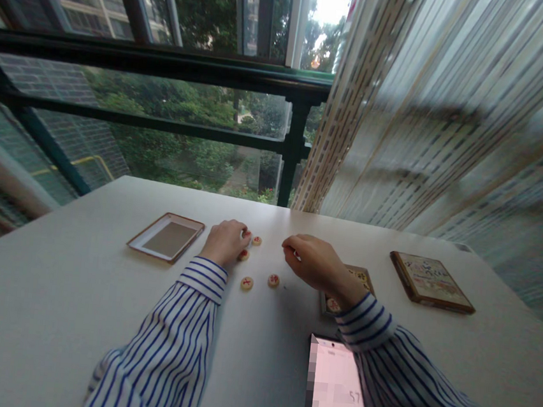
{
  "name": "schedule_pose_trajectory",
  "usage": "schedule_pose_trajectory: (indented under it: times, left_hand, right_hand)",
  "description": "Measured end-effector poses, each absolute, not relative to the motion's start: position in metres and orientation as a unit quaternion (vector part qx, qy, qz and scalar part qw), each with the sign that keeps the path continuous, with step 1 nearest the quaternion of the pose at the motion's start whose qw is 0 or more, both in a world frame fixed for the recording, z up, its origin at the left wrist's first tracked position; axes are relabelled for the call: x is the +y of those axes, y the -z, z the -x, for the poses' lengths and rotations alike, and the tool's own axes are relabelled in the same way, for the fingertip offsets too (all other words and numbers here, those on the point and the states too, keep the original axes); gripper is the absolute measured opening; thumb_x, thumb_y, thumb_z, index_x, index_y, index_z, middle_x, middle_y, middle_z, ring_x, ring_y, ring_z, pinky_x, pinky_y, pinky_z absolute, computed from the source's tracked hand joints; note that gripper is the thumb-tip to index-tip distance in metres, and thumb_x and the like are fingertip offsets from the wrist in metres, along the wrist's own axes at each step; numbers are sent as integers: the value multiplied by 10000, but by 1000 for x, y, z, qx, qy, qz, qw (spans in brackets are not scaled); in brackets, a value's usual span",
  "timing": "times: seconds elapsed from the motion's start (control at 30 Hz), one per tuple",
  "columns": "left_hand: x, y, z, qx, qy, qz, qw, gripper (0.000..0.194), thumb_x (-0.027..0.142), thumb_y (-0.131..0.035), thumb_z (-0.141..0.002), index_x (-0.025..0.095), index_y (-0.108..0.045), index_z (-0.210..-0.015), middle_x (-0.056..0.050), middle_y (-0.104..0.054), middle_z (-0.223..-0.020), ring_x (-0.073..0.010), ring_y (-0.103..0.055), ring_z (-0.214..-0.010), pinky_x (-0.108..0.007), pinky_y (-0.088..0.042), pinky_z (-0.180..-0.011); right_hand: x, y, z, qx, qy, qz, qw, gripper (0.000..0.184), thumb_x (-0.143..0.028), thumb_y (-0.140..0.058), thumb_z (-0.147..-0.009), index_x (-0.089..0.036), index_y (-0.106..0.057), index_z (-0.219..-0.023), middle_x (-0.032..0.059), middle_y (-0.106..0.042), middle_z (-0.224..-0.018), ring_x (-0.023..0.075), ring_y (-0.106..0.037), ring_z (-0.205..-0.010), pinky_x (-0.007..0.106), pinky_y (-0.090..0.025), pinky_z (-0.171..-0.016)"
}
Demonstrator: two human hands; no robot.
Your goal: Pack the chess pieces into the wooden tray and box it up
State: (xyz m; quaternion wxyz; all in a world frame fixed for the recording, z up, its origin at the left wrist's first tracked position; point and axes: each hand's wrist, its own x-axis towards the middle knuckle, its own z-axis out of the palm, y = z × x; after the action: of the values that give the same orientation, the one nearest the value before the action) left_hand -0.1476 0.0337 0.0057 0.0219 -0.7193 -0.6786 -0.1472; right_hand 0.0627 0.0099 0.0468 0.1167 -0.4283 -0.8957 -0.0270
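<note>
My left hand (223, 242) has its thumb and fingers closed on a round Chinese chess piece (248, 234), which is partly hidden by the fingertips. Another piece (257, 241) lies just to its right, and a piece with a red mark (243, 255) lies beside the thumb. Nearer to me, two cream pieces with red characters (246, 283) (273, 280) rest flat on the table. My right hand (311, 262) is held above the table with its fingers curled together; a small pale spot shows between them, too little to name. Its wrist crosses over an open box of pieces (372, 285).
A white table (59, 311) bears everything. An upturned box lid (151, 256) lies at the left, a flat printed box (432, 281) at the right. A lit phone (335, 389) lies under my right forearm. Railing (164, 119) and curtain (353, 96) stand behind the table.
</note>
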Motion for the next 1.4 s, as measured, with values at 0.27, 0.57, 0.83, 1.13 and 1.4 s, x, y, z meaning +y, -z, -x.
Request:
schedule_pose_trajectory:
  times: [0.27, 0.57, 0.83, 1.13, 1.4]
  left_hand:
    - [31, -15, 141, -653, 203, 727, 60, 266, 346, -441, -796, 197, -642, -886, -69, -669, -931, -221, -587, -872, -310, -409, -772]
    - [27, -26, 136, -614, 255, 744, 67, 266, 334, -438, -800, 187, -635, -903, -61, -674, -902, -217, -592, -851, -312, -404, -789]
    - [24, -32, 134, -589, 294, 750, 69, 255, 309, -461, -782, 173, -632, -912, -66, -671, -890, -213, -593, -835, -304, -412, -777]
    - [21, -37, 127, -553, 298, 775, 69, 231, 305, -480, -777, 176, -628, -900, -54, -675, -855, -197, -604, -799, -297, -431, -746]
    - [14, -45, 115, -518, 317, 792, 64, 202, 278, -508, -773, 177, -631, -897, -49, -675, -842, -187, -607, -790, -301, -434, -750]
  right_hand:
    - [10, -49, -63, -892, 18, 435, 118, 230, -221, -378, -853, -186, -604, -882, 61, -649, -859, 157, -570, -803, 241, -364, -690]
    - [11, -52, -68, -891, 28, 432, 136, 220, -230, -384, -850, -197, -596, -902, 46, -648, -861, 161, -572, -790, 244, -363, -673]
    - [7, -60, -77, -889, 28, 431, 154, 203, -231, -402, -845, -196, -595, -897, 36, -647, -862, 150, -564, -760, 244, -359, -656]
    - [-8, -72, -96, -890, 5, 419, 180, 218, -221, -422, -838, -173, -611, -936, 49, -651, -874, 140, -569, -742, 245, -395, -669]
    - [-19, -73, -112, -892, -16, 400, 212, 201, -218, -443, -831, -172, -609, -935, 46, -648, -841, 144, -580, -748, 257, -424, -681]
